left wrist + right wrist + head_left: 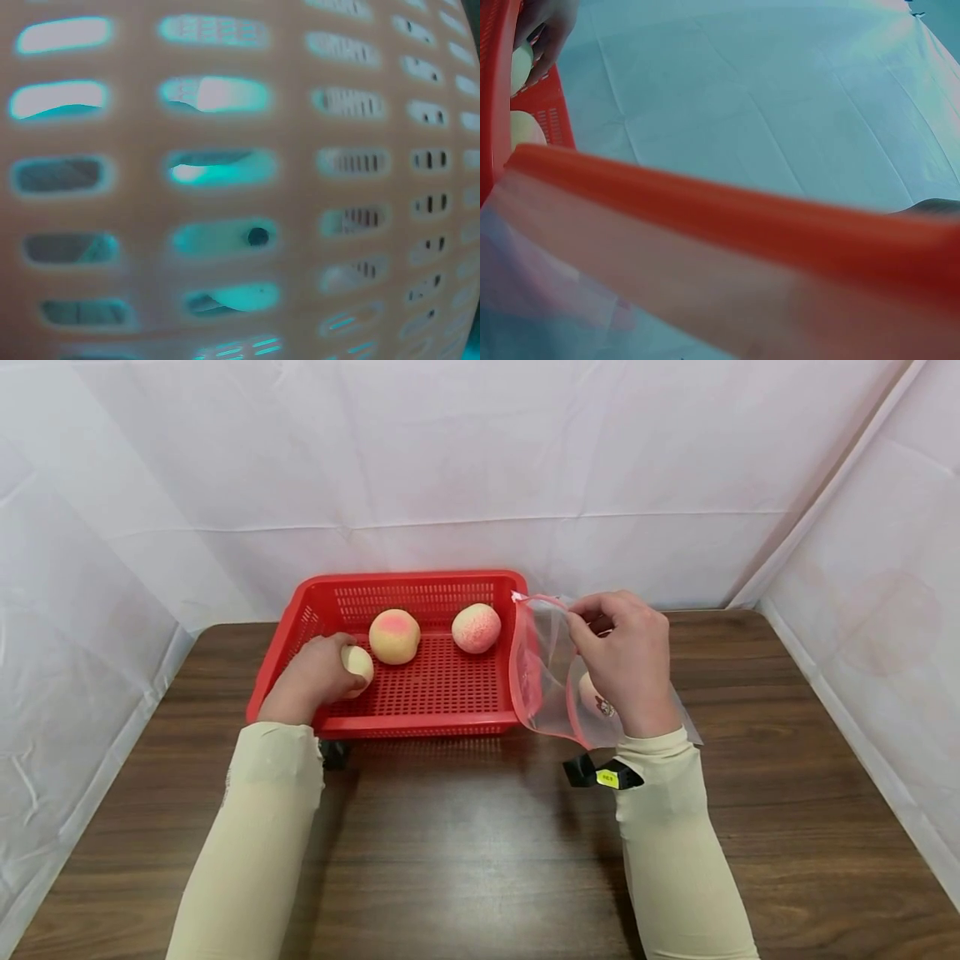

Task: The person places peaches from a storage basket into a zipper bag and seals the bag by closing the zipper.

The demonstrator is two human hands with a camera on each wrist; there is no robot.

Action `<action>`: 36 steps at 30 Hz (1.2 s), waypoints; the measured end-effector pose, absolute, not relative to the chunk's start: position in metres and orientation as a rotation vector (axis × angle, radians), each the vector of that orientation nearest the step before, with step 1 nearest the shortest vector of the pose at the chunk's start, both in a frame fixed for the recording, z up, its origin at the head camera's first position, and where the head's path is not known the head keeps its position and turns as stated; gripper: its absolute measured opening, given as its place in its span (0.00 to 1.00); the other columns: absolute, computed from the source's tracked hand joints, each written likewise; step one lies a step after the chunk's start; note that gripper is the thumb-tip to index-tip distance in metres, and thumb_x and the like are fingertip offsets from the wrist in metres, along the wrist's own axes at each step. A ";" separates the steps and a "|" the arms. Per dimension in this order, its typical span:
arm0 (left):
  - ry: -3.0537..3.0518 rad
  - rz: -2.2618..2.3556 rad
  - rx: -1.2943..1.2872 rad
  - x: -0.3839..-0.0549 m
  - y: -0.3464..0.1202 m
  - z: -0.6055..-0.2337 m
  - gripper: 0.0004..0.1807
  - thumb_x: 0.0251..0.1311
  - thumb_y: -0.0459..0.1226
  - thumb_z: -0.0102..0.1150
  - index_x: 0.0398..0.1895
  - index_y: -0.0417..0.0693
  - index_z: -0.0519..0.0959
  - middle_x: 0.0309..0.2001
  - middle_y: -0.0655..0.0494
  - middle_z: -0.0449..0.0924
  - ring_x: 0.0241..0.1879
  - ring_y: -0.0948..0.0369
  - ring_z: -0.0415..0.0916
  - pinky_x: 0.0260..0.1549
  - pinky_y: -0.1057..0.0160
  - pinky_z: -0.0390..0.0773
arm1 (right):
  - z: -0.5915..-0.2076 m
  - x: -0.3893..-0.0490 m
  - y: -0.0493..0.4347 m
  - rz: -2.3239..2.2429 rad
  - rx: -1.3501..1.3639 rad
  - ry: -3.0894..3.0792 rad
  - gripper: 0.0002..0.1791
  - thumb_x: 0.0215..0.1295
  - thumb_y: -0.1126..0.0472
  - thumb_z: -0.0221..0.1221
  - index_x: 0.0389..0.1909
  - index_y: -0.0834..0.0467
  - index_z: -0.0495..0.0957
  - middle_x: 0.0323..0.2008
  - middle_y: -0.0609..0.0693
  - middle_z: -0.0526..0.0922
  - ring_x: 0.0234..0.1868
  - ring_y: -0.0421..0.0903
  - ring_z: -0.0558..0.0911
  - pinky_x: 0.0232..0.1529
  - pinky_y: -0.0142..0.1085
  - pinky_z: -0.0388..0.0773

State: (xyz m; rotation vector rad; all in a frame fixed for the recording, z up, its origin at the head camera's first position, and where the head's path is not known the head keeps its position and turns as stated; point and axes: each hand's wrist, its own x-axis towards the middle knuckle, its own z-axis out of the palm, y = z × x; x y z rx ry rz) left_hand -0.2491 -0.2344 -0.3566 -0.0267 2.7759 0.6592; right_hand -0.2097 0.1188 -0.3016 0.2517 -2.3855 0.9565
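My left hand [313, 672] reaches over the left side of a red slotted plastic basket [420, 722] and grips a pale yellow peach [360, 668]. Two more peaches lie in the basket: a yellow one with a pink top [394, 639] and a speckled pink one [476, 628]. Right of the basket, my right hand [628, 664] pinches the upper edge of a clear bag [551, 647] with pink-red trim. Its mouth gapes toward the basket. Inside the bag is a roundish pale pink thing [589, 695], partly hidden. The basket wall [292, 187] fills the left wrist view.
Basket and bag are on a dark wood-grain table [465, 852], near its far edge. White cloth [450, 460] hangs behind and along both sides. A black wrist strap [581, 770] with a yellow label is below the right hand.
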 end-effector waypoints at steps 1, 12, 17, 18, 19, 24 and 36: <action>2.780 0.658 -0.029 -0.249 -0.234 -0.355 0.40 0.49 0.40 0.69 0.67 0.40 0.64 0.55 0.38 0.71 0.52 0.42 0.67 0.55 0.40 0.73 | -0.302 -0.210 0.119 0.957 0.254 -2.385 0.07 0.61 0.61 0.61 0.32 0.57 0.87 0.29 0.52 0.85 0.27 0.44 0.83 0.37 0.39 0.81; 2.845 0.697 -0.035 -0.240 -0.223 -0.336 0.41 0.52 0.41 0.68 0.69 0.42 0.62 0.59 0.38 0.66 0.57 0.43 0.63 0.55 0.37 0.72 | -0.301 -0.210 0.119 0.969 0.253 -2.377 0.07 0.61 0.61 0.61 0.32 0.58 0.86 0.29 0.52 0.85 0.27 0.45 0.83 0.36 0.40 0.81; 2.893 0.710 -0.019 -0.233 -0.217 -0.326 0.40 0.53 0.42 0.68 0.69 0.44 0.62 0.61 0.39 0.64 0.58 0.43 0.63 0.55 0.36 0.72 | -0.301 -0.208 0.119 0.979 0.239 -2.390 0.07 0.62 0.60 0.61 0.34 0.58 0.87 0.30 0.52 0.85 0.27 0.45 0.82 0.35 0.39 0.81; 2.902 0.710 -0.016 -0.232 -0.216 -0.325 0.40 0.53 0.42 0.68 0.69 0.45 0.62 0.61 0.39 0.64 0.58 0.43 0.63 0.55 0.36 0.72 | -0.301 -0.208 0.119 0.980 0.237 -2.391 0.07 0.62 0.61 0.61 0.34 0.58 0.87 0.30 0.52 0.85 0.27 0.45 0.82 0.35 0.39 0.80; 2.910 0.711 -0.010 -0.230 -0.215 -0.323 0.40 0.53 0.42 0.68 0.69 0.45 0.62 0.62 0.39 0.64 0.59 0.43 0.63 0.55 0.35 0.71 | -0.301 -0.208 0.119 0.980 0.236 -2.390 0.07 0.62 0.61 0.61 0.34 0.58 0.87 0.30 0.52 0.85 0.27 0.45 0.82 0.34 0.38 0.80; 2.944 0.725 0.032 -0.224 -0.209 -0.317 0.40 0.54 0.42 0.68 0.70 0.46 0.62 0.64 0.39 0.63 0.60 0.42 0.62 0.56 0.35 0.70 | -0.302 -0.208 0.120 0.970 0.237 -2.386 0.07 0.62 0.60 0.61 0.33 0.57 0.87 0.30 0.52 0.85 0.27 0.44 0.82 0.34 0.36 0.78; 2.991 0.813 0.107 -0.209 -0.196 -0.308 0.39 0.54 0.41 0.67 0.69 0.47 0.64 0.66 0.41 0.62 0.64 0.43 0.62 0.59 0.37 0.69 | -0.301 -0.208 0.119 0.974 0.235 -2.398 0.07 0.62 0.60 0.62 0.34 0.57 0.86 0.31 0.52 0.84 0.28 0.45 0.82 0.35 0.38 0.80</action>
